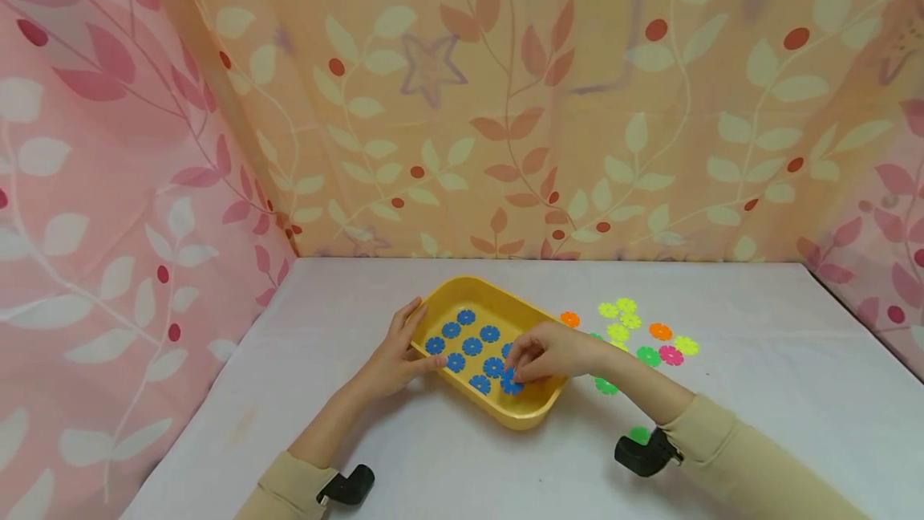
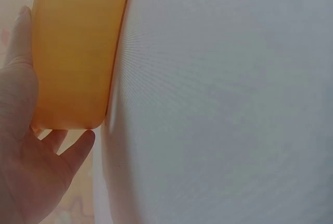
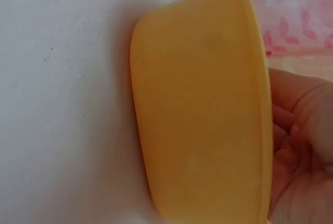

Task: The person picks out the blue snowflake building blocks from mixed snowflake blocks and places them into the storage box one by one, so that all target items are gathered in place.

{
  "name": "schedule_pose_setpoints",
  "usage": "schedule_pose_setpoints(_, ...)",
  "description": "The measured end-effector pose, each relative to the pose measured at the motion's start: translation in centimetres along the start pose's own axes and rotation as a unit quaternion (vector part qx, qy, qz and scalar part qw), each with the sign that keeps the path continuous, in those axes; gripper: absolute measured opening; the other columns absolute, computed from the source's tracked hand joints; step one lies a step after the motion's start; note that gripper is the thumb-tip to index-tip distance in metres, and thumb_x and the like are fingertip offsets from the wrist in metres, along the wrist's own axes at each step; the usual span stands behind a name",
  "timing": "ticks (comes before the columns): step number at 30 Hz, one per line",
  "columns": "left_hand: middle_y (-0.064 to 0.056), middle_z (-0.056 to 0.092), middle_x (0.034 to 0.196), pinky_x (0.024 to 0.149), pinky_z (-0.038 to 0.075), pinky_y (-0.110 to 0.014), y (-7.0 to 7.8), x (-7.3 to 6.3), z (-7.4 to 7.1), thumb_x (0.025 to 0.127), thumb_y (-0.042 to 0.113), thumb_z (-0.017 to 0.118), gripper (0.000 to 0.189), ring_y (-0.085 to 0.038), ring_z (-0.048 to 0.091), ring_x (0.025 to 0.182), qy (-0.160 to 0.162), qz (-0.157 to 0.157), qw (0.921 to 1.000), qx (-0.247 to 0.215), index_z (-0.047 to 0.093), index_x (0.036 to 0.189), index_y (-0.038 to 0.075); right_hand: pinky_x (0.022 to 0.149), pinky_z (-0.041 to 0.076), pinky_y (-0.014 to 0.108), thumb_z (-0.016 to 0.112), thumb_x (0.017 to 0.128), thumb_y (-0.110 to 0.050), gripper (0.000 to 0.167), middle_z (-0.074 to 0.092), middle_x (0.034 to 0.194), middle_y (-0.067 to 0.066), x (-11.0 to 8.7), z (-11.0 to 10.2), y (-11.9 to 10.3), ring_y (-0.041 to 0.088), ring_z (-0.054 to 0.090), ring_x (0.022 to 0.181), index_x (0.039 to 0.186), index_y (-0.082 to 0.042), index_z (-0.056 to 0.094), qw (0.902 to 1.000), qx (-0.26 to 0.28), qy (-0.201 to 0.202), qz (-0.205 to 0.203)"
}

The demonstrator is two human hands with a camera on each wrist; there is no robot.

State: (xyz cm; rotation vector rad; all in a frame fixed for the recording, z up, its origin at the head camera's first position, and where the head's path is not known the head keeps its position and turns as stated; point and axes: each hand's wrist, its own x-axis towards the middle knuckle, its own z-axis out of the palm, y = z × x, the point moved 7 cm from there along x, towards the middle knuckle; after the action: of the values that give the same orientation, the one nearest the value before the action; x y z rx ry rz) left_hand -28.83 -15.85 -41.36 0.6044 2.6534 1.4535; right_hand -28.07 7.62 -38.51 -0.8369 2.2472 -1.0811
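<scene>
A yellow plastic tray (image 1: 472, 289) sits on the table at a slant, with several blue notched flower-shaped discs (image 1: 472, 346) lying in rough rows on its floor. My left hand (image 1: 393, 355) grips the tray's left end, thumb over the near rim and fingers around the far corner; the left wrist view shows it against the tray's outer wall (image 2: 78, 52). Reaching over the right end, my right hand (image 1: 556, 350) pinches a blue disc (image 1: 512, 383) low in the tray. In the right wrist view the tray wall (image 3: 200, 109) hides its fingertips.
Loose discs lie right of the tray: yellow ones (image 1: 626, 306), orange ones (image 1: 660, 331), a pink one (image 1: 671, 355) and green ones (image 1: 648, 356). Another green disc (image 1: 639, 435) is partly under the right wrist's black camera mount (image 1: 645, 454). Patterned curtains (image 1: 433, 143) border the white table (image 1: 346, 287).
</scene>
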Motion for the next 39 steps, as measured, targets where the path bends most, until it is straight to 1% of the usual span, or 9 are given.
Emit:
schedule_pose_setpoints(2, 0.001, 0.001, 0.162, 0.103, 0.043, -0.039, 0.0, 0.0, 0.0, 0.085, 0.03, 0.078, 0.096, -0.029, 0.026, 0.142, 0.002, 0.005, 1.0, 0.0, 0.018, 0.157, 0.01, 0.065, 0.052, 0.022, 0.073, 0.088, -0.013, 0.005, 0.067, 0.077, -0.005, 0.5, 0.5, -0.1, 0.012, 0.061, 0.071, 0.093, -0.01, 0.073, 0.999, -0.042, -0.013, 0.004)
schedule_pose_setpoints(5, -0.001, 0.001, 0.162, 0.101, 0.045, -0.04, 0.0, 0.0, 0.1, 0.085, 0.028, 0.078, 0.095, -0.032, 0.028, 0.141, 0.005, 0.014, 0.9999, -0.005, 0.018, 0.156, 0.008, 0.061, 0.049, 0.02, 0.076, 0.085, -0.011, 0.003, 0.065, 0.073, -0.006, 1.0, 0.9, -0.1, 0.009, 0.057, 0.066, 0.086, -0.011, 0.073, 0.9966, -0.078, -0.017, 0.019)
schedule_pose_setpoints(11, 0.003, 0.001, 0.161, 0.1, 0.046, -0.037, -0.2, 0.1, 0.1, 0.085, 0.029, 0.078, 0.096, -0.029, 0.031, 0.14, 0.002, 0.004, 0.9999, -0.011, 0.017, 0.157, 0.01, 0.056, 0.045, 0.019, 0.08, 0.081, -0.011, 0.009, 0.063, 0.069, -0.005, 1.6, 1.1, 0.3, 0.009, 0.055, 0.062, 0.078, -0.012, 0.072, 0.9937, -0.099, 0.002, 0.053)
schedule_pose_setpoints(16, 0.006, 0.001, 0.161, 0.101, 0.045, -0.035, 0.0, -0.1, 0.0, 0.085, 0.032, 0.078, 0.097, -0.027, 0.03, 0.14, -0.001, -0.004, 1.0, -0.004, 0.017, 0.157, 0.011, 0.055, 0.045, 0.019, 0.083, 0.078, -0.014, 0.014, 0.062, 0.066, -0.004, 1.6, 1.2, 0.5, 0.01, 0.054, 0.06, 0.073, -0.014, 0.07, 0.9919, -0.107, 0.022, 0.065)
schedule_pose_setpoints(22, 0.005, 0.0, 0.161, 0.101, 0.046, -0.035, 0.2, -0.1, -0.1, 0.085, 0.032, 0.077, 0.097, -0.029, 0.029, 0.141, 0.0, 0.004, 1.0, -0.002, 0.017, 0.157, 0.01, 0.054, 0.045, 0.02, 0.084, 0.077, -0.013, 0.016, 0.061, 0.066, -0.004, 1.7, 1.1, 0.4, 0.01, 0.054, 0.059, 0.072, -0.012, 0.068, 0.9928, -0.107, 0.032, 0.043)
schedule_pose_setpoints(28, 0.005, 0.001, 0.161, 0.103, 0.043, -0.037, 0.1, 0.0, -0.1, 0.085, 0.033, 0.077, 0.097, -0.026, 0.026, 0.142, -0.002, 0.001, 1.0, 0.004, 0.017, 0.157, 0.01, 0.058, 0.047, 0.021, 0.081, 0.08, -0.017, 0.013, 0.062, 0.069, -0.006, 1.5, 0.7, 0.4, 0.011, 0.055, 0.064, 0.078, -0.016, 0.069, 0.9931, -0.108, 0.041, 0.021)
schedule_pose_setpoints(32, 0.005, 0.001, 0.161, 0.105, 0.041, -0.038, -0.1, 0.1, 0.0, 0.085, 0.033, 0.077, 0.096, -0.024, 0.023, 0.143, -0.003, -0.003, 1.0, 0.009, 0.017, 0.157, 0.011, 0.062, 0.049, 0.024, 0.078, 0.084, -0.02, 0.008, 0.064, 0.073, -0.005, 0.9, -0.1, 0.2, 0.013, 0.057, 0.069, 0.085, -0.017, 0.071, 0.9955, -0.07, 0.063, 0.009)
schedule_pose_setpoints(35, 0.006, 0.001, 0.161, 0.105, 0.041, -0.038, -0.2, 0.1, 0.0, 0.085, 0.033, 0.077, 0.096, -0.023, 0.023, 0.143, -0.002, -0.006, 1.0, 0.006, 0.018, 0.157, 0.011, 0.067, 0.054, 0.028, 0.077, 0.085, -0.023, 0.011, 0.067, 0.08, 0.002, 0.0, -1.0, 0.2, 0.018, 0.061, 0.074, 0.09, -0.014, 0.071, 0.9956, -0.005, 0.093, 0.01)
schedule_pose_setpoints(39, 0.005, 0.002, 0.161, 0.104, 0.042, -0.038, -0.2, 0.0, 0.0, 0.085, 0.033, 0.077, 0.096, -0.024, 0.024, 0.143, 0.003, -0.002, 1.0, 0.006, 0.018, 0.157, 0.01, 0.077, 0.058, 0.038, 0.076, 0.087, -0.027, 0.024, 0.068, 0.094, 0.014, -1.7, -2.6, 0.7, 0.025, 0.065, 0.083, 0.1, -0.008, 0.069, 0.984, 0.089, 0.153, 0.019)
